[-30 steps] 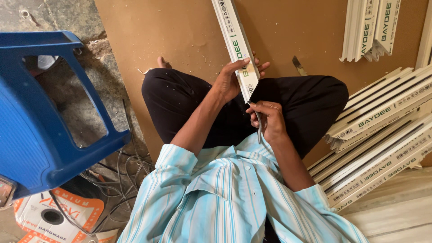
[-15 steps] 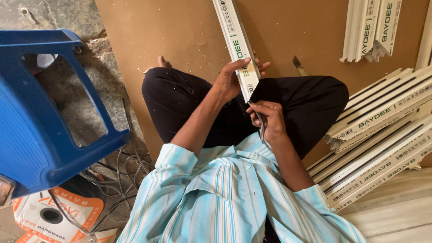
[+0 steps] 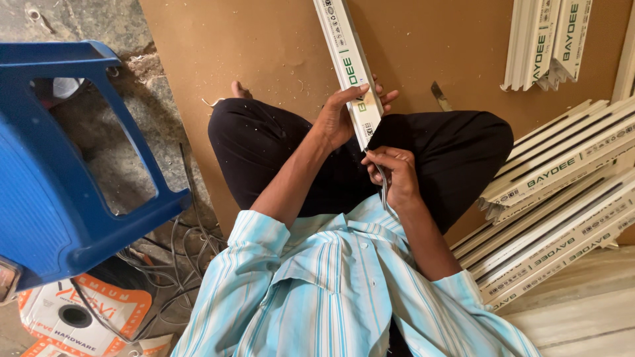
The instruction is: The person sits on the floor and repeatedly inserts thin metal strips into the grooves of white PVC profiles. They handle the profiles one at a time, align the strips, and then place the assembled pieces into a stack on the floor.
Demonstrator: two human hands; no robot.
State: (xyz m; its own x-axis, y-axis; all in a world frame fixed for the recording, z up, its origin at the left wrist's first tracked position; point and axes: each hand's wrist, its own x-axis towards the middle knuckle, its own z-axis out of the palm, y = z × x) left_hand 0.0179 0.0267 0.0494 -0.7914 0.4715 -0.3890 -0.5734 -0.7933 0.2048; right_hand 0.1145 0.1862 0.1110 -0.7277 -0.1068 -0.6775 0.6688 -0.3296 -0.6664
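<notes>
A long white plastic channel strip (image 3: 349, 66), printed with green and black lettering along its face, runs from the top of the view down to the person's lap, its lower end lying over the black trousers. The left hand (image 3: 340, 116) is wrapped around that lower end, thumb across the printed face and fingertips showing past the far edge. Just below it, the right hand (image 3: 391, 177) is curled closed around a thin dark metal tool (image 3: 383, 192), whose tip meets the strip's end right beside the left thumb. To the right of the right hand's fingers lies a stack of matching white strips (image 3: 562, 198) with green lettering, and more lean at the upper right (image 3: 549, 39). Far left of the left hand stands a blue plastic stool (image 3: 59, 172); below it sits an orange-and-white round wire reel package (image 3: 86, 311).
</notes>
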